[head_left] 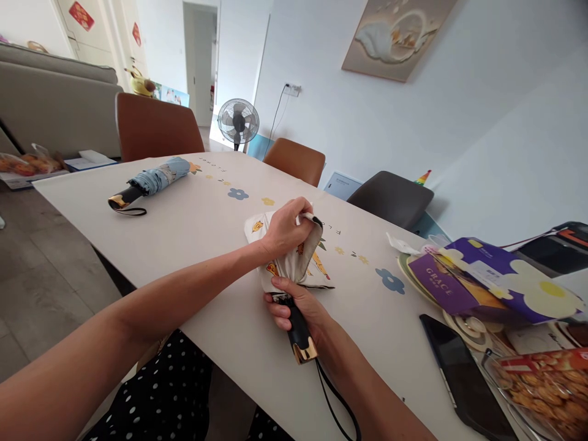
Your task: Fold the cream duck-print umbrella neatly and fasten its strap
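A white umbrella (pixel 283 264) with orange cartoon prints lies partly folded over the near side of the table. My right hand (pixel 298 309) is wrapped around it where the canopy meets the black handle, whose end is gold and trails a black wrist strap (pixel 337 401). Above it, my left hand (pixel 288 229) pinches a fold of the canopy near its dark edge; the fingertips are partly hidden by the cloth. One flap hangs loose to the right. Over to the left rests a blue umbrella (pixel 160 176), rolled up, with a black and gold handle.
The white table (pixel 202 245) carries printed flowers. At its right side are a phone (pixel 463 373), a purple box (pixel 496 278) and a container of brown snacks (pixel 551 386). Brown chairs (pixel 158 125), a dark chair (pixel 390 199) and a fan (pixel 238 121) stand beyond.
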Action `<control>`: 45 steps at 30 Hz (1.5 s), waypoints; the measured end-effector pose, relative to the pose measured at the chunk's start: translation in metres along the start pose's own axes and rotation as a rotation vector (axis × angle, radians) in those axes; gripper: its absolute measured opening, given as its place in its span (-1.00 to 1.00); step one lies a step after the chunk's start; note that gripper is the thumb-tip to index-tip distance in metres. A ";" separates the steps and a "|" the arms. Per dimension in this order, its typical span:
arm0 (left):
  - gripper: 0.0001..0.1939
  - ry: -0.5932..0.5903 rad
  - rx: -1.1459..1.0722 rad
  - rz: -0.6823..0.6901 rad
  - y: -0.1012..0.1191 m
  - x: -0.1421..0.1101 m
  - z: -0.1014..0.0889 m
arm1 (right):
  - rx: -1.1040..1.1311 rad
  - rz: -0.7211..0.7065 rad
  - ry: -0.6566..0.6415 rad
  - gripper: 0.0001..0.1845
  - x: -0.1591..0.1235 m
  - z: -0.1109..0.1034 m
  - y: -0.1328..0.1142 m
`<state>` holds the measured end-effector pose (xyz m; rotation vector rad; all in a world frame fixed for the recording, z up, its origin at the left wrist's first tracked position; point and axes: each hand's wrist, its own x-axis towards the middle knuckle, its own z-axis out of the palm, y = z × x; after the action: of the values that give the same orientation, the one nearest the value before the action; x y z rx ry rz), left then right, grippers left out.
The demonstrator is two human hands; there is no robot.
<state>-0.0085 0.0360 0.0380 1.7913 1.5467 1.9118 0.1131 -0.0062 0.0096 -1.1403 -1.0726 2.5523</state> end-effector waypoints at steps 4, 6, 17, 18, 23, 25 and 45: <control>-0.80 0.001 -0.020 0.009 0.000 0.000 0.000 | -0.007 -0.009 -0.009 -0.78 0.001 -0.001 0.001; -0.78 -0.002 -0.036 0.014 -0.001 0.000 -0.001 | -0.009 -0.006 -0.010 -0.77 0.001 -0.002 0.001; -0.71 0.027 -0.123 0.026 -0.003 0.000 -0.001 | -0.002 -0.022 -0.051 -0.76 0.001 -0.004 0.002; -0.71 0.031 -0.129 0.033 -0.003 0.000 -0.001 | -0.001 -0.026 -0.052 -0.76 0.001 -0.004 0.002; -0.70 0.044 -0.142 0.035 -0.001 0.001 -0.003 | 0.000 -0.019 -0.021 -0.78 0.002 -0.004 0.002; -0.71 0.048 -0.147 0.031 -0.001 0.001 -0.003 | 0.008 -0.023 -0.017 -0.80 0.002 -0.004 0.002; -0.75 0.020 -0.131 -0.042 -0.006 -0.003 -0.004 | -0.010 -0.014 -0.044 -0.75 0.003 -0.007 0.003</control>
<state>-0.0140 0.0350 0.0324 1.6792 1.4172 1.9673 0.1158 -0.0037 0.0025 -1.0797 -1.1002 2.5754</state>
